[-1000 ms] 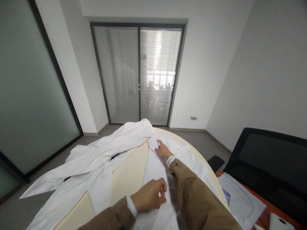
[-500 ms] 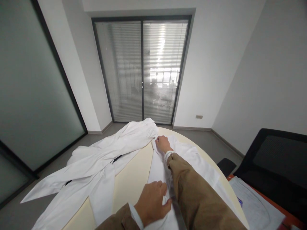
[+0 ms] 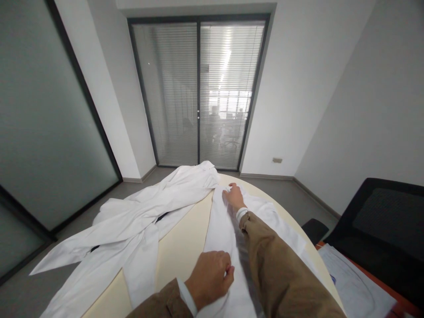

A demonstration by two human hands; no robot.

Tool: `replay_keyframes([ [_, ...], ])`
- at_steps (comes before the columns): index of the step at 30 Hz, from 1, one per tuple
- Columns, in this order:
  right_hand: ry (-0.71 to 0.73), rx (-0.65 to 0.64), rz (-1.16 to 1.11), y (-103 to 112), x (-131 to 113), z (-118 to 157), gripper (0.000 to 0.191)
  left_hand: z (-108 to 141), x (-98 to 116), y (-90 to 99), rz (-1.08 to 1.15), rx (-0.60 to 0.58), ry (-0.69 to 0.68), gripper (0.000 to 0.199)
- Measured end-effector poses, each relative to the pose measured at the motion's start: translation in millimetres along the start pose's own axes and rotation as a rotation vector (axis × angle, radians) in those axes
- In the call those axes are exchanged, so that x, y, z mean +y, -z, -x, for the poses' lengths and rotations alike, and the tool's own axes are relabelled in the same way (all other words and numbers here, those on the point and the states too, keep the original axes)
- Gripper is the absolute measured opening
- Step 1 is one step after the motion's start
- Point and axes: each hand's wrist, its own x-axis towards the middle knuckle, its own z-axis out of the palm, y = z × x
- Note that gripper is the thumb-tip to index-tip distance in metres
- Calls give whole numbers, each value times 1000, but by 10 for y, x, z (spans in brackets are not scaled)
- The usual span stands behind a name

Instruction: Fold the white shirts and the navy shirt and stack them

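A white garment (image 3: 218,232) lies lengthwise on the round cream table (image 3: 190,225); its kind is hard to tell under my arms. My left hand (image 3: 212,276) rests over its near part, fingers curled in and thumb against them; whether cloth is pinched inside is hidden. Farther off, my right hand (image 3: 234,196) touches the garment's far end with fingers apart. Another white garment (image 3: 145,212), long-sleeved and rumpled, spreads across the table's left side, one sleeve hanging past the edge.
Right of the table stands a black mesh chair (image 3: 387,225). Beside it, a pale grey sheet-like item (image 3: 357,282) lies on an orange-red surface (image 3: 380,276). Beyond the table are a glass door with blinds (image 3: 198,97) and a frosted glass panel (image 3: 43,119).
My right hand has moved slightly right along the far end, and its fingers have come away from the garment's edge. My left hand's fingers have curled in more.
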Motion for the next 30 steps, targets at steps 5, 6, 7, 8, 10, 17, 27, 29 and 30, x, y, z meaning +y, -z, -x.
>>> replay_keyframes([
  [5, -45, -317, 36, 359, 74, 305, 41, 167, 183, 259, -55, -73, 104, 38],
  [6, -40, -375, 28, 421, 92, 388, 37, 232, 231, 313, -97, -128, 105, 47],
  [7, -37, -439, 26, 476, 109, 474, 37, 303, 281, 360, -139, -193, 99, 54],
  [8, -35, -509, 32, 523, 124, 560, 39, 374, 327, 400, -177, -258, 90, 57],
  [10, -12, -660, 57, 598, 152, 718, 44, 503, 406, 458, -235, -363, 82, 52],
  [17, 221, -769, 13, 717, 316, 1017, 36, 594, 529, 623, -111, -400, 62, 33],
  [27, 247, -636, -190, 662, 476, 1280, 38, 529, 719, 345, 251, -357, -7, 47],
  [29, 258, -628, -231, 627, 490, 1291, 31, 535, 706, 317, 283, -400, -59, 46],
  [30, 260, -614, -250, 615, 500, 1289, 28, 537, 697, 317, 306, -423, -71, 45],
])
